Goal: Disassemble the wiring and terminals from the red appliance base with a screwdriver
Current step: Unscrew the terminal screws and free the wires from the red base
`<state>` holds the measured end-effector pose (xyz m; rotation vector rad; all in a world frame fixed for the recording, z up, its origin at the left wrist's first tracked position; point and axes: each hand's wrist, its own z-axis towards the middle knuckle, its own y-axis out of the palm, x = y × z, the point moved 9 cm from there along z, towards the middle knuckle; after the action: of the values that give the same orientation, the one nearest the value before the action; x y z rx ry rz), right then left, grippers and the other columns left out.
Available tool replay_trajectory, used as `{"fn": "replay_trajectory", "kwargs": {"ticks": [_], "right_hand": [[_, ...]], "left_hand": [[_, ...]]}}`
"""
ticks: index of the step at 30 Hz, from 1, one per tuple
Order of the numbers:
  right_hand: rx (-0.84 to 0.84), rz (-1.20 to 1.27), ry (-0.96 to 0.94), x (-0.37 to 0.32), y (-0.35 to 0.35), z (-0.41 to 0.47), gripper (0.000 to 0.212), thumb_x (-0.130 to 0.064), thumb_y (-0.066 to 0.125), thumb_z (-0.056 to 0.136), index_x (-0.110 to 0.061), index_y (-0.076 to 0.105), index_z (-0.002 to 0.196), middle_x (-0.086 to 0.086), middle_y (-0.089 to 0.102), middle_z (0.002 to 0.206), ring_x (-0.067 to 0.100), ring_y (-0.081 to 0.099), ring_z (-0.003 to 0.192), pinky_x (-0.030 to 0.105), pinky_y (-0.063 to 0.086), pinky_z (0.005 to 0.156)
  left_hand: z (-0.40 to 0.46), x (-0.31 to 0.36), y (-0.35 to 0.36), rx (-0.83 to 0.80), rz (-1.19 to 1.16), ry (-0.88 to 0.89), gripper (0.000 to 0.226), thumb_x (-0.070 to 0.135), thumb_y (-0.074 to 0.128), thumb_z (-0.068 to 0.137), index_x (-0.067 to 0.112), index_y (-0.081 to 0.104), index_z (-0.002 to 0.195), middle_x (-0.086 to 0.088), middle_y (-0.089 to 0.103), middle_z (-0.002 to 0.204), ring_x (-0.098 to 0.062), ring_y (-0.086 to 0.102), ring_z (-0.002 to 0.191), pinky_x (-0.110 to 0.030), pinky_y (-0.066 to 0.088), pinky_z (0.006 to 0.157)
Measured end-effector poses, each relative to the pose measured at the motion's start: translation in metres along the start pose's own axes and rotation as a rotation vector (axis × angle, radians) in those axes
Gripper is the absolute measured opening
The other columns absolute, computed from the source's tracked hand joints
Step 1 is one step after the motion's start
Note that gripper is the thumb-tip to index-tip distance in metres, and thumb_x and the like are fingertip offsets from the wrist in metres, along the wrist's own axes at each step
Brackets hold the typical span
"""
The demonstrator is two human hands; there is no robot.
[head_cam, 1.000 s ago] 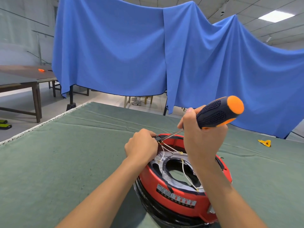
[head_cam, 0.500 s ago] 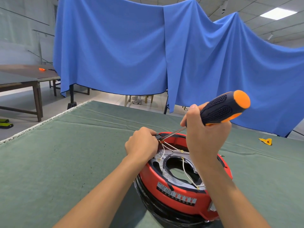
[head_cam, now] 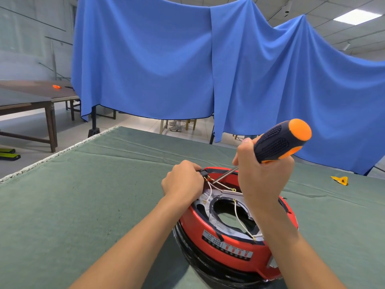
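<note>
Both hands stay busy: our left hand (head_cam: 183,182) keeps pinching the black connector (head_cam: 203,173) while our right hand (head_cam: 262,176), gripping the screwdriver (head_cam: 279,142), has raised the handle, tip still at the terminals (head_cam: 210,180) on the red base (head_cam: 229,247), so the unscrewing continues.

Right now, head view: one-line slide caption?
Left hand pinches black connector on red base; right hand angles screwdriver tip at its terminals.
</note>
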<state>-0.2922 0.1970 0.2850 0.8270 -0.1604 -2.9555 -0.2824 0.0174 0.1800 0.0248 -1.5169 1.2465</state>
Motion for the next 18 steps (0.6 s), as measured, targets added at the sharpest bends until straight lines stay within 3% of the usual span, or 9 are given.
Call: {"fn": "replay_trajectory", "kwargs": {"ticks": [4, 11, 16, 18], "right_hand": [[0.046, 0.038, 0.031, 0.0006, -0.0047, 0.0042, 0.041, -0.031, 0.053, 0.071, 0.006, 0.052, 0.054, 0.015, 0.050, 0.046, 0.021, 0.049, 0.042, 0.020, 0.041, 0.046], [0.023, 0.070, 0.032, 0.0007, 0.0005, -0.0006, 0.041, -0.031, 0.054, 0.071, 0.007, 0.057, 0.056, 0.013, 0.053, 0.049, 0.005, 0.050, 0.043, 0.009, 0.041, 0.050], [0.060, 0.028, 0.028, -0.0004, -0.0053, 0.0033, 0.041, -0.032, 0.053, 0.071, 0.005, 0.053, 0.054, 0.013, 0.052, 0.046, 0.018, 0.050, 0.042, 0.019, 0.042, 0.047], [0.058, 0.047, 0.027, -0.0016, -0.0056, 0.0036, 0.039, -0.031, 0.053, 0.071, 0.004, 0.054, 0.056, 0.012, 0.052, 0.045, 0.015, 0.050, 0.041, 0.017, 0.042, 0.047]], "left_hand": [[0.0001, 0.0006, -0.0006, 0.006, -0.002, 0.000, 0.031, 0.023, 0.049, 0.092, 0.035, 0.067, 0.113, 0.000, 0.068, 0.110, -0.027, 0.060, 0.104, -0.031, 0.041, 0.077], [0.0002, 0.0005, -0.0005, 0.006, 0.006, -0.002, 0.032, 0.022, 0.047, 0.092, 0.036, 0.067, 0.113, 0.000, 0.068, 0.109, -0.026, 0.060, 0.102, -0.031, 0.040, 0.075], [-0.0001, 0.0009, -0.0010, 0.007, 0.002, -0.001, 0.031, 0.022, 0.048, 0.092, 0.036, 0.067, 0.111, -0.001, 0.068, 0.111, -0.028, 0.059, 0.105, -0.031, 0.040, 0.078], [-0.0002, 0.0009, -0.0012, 0.006, 0.000, -0.002, 0.030, 0.023, 0.049, 0.092, 0.036, 0.067, 0.111, -0.001, 0.067, 0.113, -0.029, 0.058, 0.107, -0.030, 0.038, 0.077]]}}
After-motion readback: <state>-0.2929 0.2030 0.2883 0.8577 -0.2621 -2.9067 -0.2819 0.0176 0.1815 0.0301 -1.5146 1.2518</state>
